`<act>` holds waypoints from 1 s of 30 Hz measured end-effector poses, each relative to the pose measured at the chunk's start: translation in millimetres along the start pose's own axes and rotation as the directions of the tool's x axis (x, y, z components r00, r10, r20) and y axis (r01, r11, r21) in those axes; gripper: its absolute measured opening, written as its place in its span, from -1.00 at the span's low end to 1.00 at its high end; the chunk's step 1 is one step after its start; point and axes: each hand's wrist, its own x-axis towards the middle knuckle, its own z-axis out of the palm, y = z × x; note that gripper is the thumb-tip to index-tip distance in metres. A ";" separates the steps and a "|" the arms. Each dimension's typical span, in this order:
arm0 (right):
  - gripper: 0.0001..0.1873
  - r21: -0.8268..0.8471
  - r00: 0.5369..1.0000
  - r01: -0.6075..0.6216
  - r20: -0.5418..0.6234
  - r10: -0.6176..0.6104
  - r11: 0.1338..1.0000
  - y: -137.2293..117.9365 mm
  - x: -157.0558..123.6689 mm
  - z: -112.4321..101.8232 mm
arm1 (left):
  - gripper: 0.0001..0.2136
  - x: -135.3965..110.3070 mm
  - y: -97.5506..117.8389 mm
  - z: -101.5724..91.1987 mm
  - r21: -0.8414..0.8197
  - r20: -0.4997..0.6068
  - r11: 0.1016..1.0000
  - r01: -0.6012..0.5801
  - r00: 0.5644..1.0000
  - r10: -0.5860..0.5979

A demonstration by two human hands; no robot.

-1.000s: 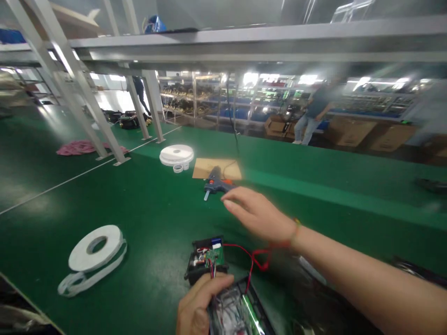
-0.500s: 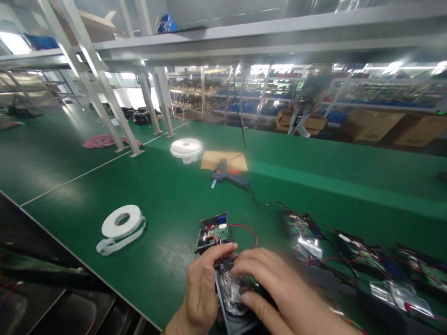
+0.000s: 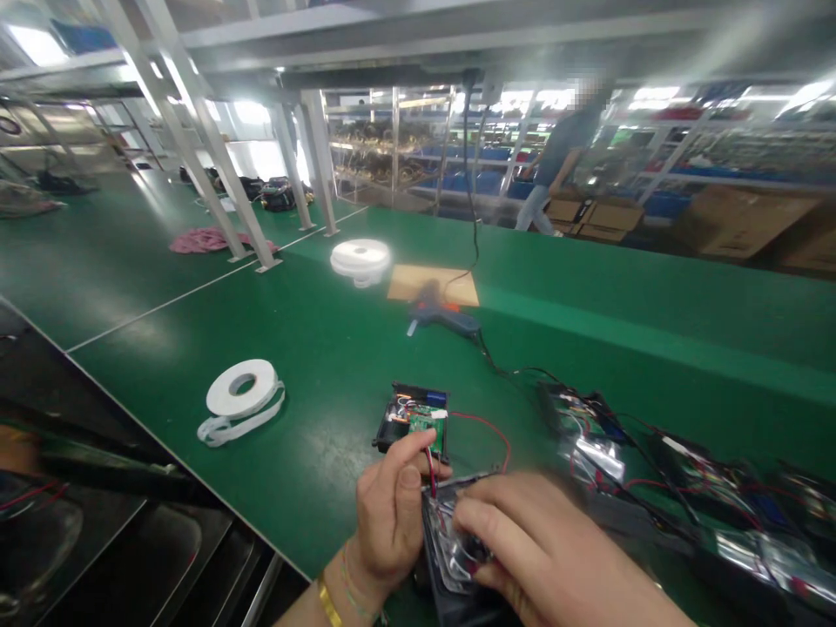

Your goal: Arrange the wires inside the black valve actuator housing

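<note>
On the bench [image 3: 313, 374], the left hand [image 3: 392, 514] touches the black casing [image 3: 450, 603]; whether its fingers pinch, I cannot tell. The circuit-board housing [image 3: 416, 418] just beyond seems already wired, but is not closed. The right hand [image 3: 545, 544] bends its fingers into the open casing, grip hidden.

No legible text, label, brand, number or sign on any surface in the head view.

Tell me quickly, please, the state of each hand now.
Left hand: at the black casing; whether it grips cannot be told.
Right hand: fingers curled over the casing; grip unclear.
</note>
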 end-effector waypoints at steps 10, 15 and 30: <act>-0.57 -0.149 0.982 0.094 -0.146 -0.116 0.984 -8.4 -8.4 5.3 | -0.73 3.9 4.6 2.2 0.035 0.007 0.997 0.071 0.997 -0.071; -0.46 -0.224 0.966 0.104 -0.211 -0.153 0.969 -5.9 -20.8 22.3 | -0.74 3.7 4.2 2.5 0.044 -0.014 0.995 0.085 0.996 -0.084; -0.68 -0.094 0.956 0.102 -0.267 -0.124 0.990 0.4 -18.5 25.7 | -0.82 6.5 5.4 0.7 0.125 -0.106 0.991 0.055 0.994 -0.041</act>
